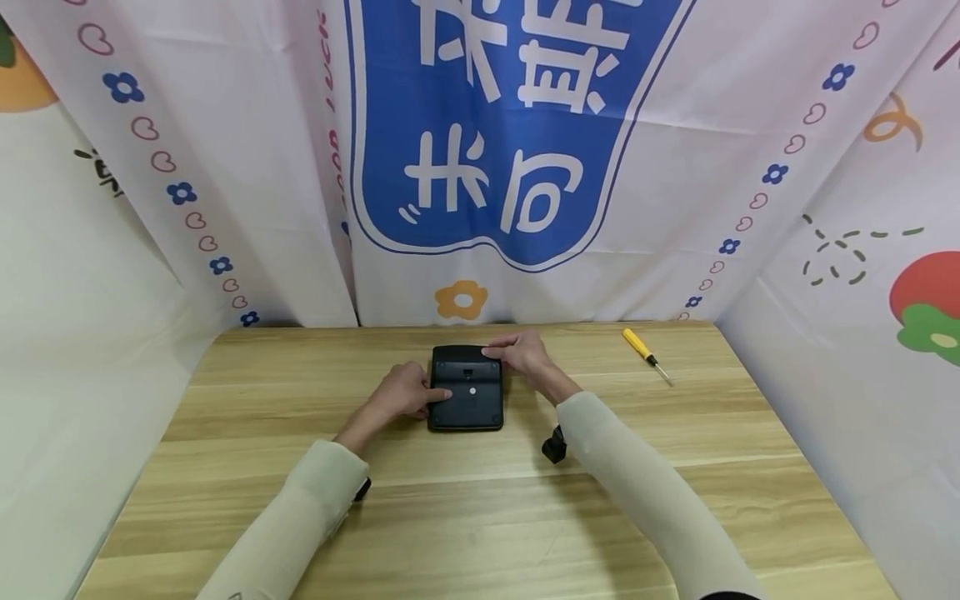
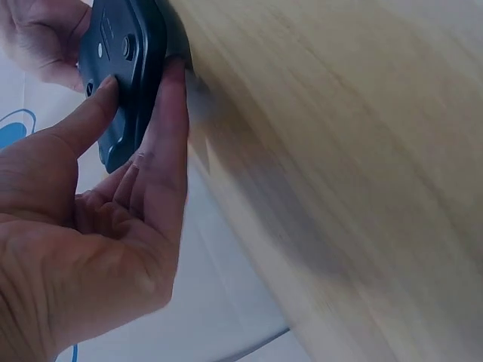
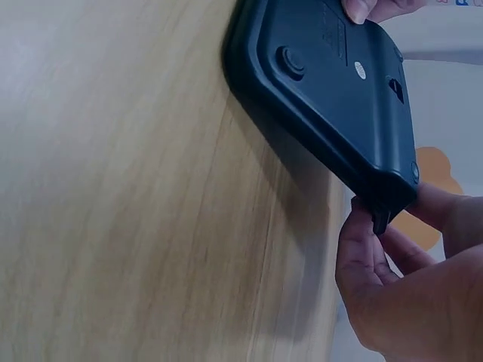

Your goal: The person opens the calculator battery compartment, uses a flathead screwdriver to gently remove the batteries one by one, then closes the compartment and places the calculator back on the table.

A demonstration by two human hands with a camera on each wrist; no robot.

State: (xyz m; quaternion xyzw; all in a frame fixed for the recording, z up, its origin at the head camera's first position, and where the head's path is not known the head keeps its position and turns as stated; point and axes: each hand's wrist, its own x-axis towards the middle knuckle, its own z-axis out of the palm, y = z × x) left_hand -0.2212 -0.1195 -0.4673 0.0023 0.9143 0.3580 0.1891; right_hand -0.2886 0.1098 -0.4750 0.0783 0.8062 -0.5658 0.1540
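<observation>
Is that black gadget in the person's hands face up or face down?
Face down: the black gadget shows its underside, with round feet and a white dot.

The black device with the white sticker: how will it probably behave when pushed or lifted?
The black device is probably stiff: it shows no bend between the left grip and right grip. Looking smooth, it might be slightly slippery. Set on its round feet, it would likely not roll, being broad and flattish.
</observation>
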